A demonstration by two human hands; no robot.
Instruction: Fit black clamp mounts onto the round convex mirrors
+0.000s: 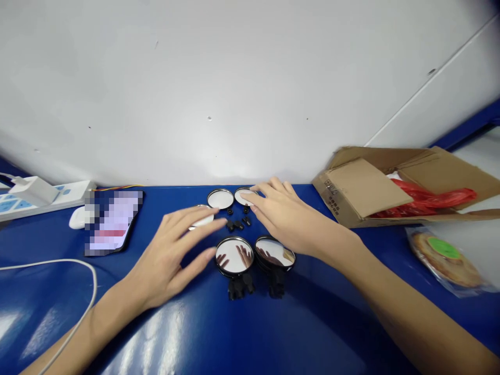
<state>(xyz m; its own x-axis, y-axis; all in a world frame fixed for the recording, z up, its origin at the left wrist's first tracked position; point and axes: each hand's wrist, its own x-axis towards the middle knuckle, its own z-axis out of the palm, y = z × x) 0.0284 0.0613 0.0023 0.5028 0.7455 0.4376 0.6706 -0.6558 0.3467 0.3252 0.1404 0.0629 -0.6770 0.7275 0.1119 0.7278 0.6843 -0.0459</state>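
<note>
Several round black-rimmed mirrors lie on the blue table. My left hand (pixel 177 252) has its fingers spread over the left mirror (pixel 202 222), partly covering it. My right hand (pixel 279 213) reaches over the back right mirror (pixel 244 196), fingers apart, nothing visible between them. The back left mirror (pixel 221 199) lies between the hands. Small black parts (pixel 238 225) sit in the middle. Closer to me are the front left mirror (pixel 235 255), reflecting hands, and the front right mirror (pixel 275 252), each with black clamp-like pieces (pixel 241 286) beside it.
At the left are a power strip (pixel 74 191), a white mouse-like object (pixel 83 217), a phone (pixel 115 221) and a white cable (pixel 94 281). An open cardboard box (pixel 367 187) with red plastic (pixel 433 197) stands right, near a wrapped round pastry (pixel 449 260). A white wall (pixel 250 94) rises behind.
</note>
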